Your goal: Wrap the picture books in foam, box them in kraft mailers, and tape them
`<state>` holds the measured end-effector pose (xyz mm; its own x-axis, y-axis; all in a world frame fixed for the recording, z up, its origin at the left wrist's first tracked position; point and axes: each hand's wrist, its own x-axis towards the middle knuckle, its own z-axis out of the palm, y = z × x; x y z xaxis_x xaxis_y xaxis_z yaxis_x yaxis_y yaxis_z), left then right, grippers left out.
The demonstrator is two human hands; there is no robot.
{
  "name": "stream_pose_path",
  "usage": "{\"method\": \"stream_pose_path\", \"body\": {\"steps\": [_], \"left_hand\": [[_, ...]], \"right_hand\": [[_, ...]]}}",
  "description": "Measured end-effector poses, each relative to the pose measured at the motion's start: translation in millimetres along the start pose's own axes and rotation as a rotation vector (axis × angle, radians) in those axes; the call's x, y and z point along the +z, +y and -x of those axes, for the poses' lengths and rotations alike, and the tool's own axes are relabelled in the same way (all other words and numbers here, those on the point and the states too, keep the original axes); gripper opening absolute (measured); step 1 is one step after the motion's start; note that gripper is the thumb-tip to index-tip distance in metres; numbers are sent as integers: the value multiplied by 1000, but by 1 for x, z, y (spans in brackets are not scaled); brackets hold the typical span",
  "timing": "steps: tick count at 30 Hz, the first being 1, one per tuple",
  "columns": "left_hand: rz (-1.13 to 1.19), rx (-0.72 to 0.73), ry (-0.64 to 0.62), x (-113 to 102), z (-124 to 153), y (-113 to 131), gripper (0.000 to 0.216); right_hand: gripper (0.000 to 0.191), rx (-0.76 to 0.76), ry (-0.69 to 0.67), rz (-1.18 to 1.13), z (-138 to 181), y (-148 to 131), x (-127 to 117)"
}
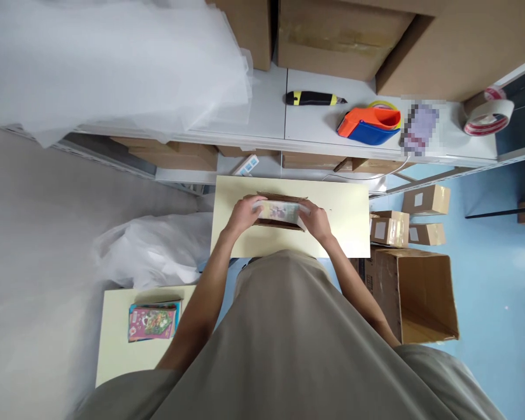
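Left hand: the bare left hand (244, 213), at mid-frame, has its fingers closed on the left end of a whitish, film-wrapped rectangular bundle with coloured print (277, 211).
Right hand: the bare right hand (317, 223) grips the bundle's right end.
Bundle: at the centre of the frame, between the hands, within the opening of a small brown cardboard box (282, 225); how deep it sits cannot be told.
Work surface: a pale yellow rectangular tabletop (350, 216) under the box, mid-frame.
Shelf: a black-and-yellow utility knife (311, 98) at upper centre; an orange-and-blue plastic tape dispenser (370, 127) at upper right.
Lower left: a stack of colourful books (151, 324).
Lower right: a large open brown carton (426, 297).
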<state>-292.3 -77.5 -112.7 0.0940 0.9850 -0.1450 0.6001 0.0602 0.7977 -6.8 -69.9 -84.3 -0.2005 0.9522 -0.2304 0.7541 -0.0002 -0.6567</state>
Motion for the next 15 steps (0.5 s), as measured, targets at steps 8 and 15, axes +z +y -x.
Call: {"method": "stream_pose_path", "body": {"steps": [8,15], "left_hand": [[-64,-133,83,34,-18,-22,35],[36,-193,83,53,-11,-31,35]], "right_hand": [[46,180,1,-65,-10,21,25],[41,197,-16,-158,-1,33,43]]}}
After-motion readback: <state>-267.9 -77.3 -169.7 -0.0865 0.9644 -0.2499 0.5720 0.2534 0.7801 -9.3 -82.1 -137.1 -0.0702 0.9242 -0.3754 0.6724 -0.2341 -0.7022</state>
